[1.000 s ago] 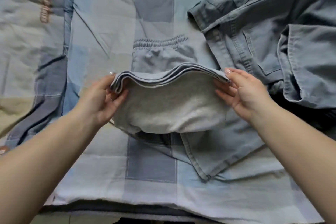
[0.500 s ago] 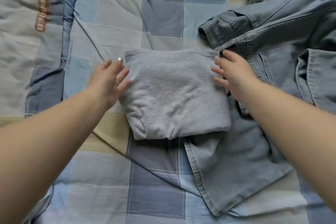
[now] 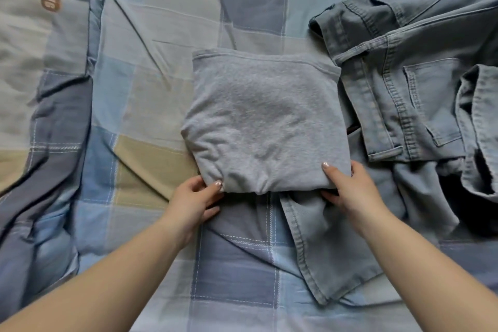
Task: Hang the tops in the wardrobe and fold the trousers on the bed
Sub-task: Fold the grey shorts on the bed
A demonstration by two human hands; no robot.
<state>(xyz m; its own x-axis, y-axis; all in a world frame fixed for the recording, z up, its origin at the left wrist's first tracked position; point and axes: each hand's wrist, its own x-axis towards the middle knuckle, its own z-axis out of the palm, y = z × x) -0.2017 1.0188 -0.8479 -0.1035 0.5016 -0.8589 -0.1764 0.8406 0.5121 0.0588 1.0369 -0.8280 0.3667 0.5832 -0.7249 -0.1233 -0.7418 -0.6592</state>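
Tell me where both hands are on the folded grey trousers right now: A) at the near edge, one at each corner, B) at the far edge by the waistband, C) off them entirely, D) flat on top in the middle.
A: the left hand and right hand each hold a near corner of the folded grey trousers, thumbs on top.

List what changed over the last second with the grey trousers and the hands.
The grey trousers got their last fold: the raised half went down flat into a square bundle. The hands let go of its far corners and came to the near edge, where the left hand and right hand now grip the near corners. The jeans and the bedcover stayed as they were.
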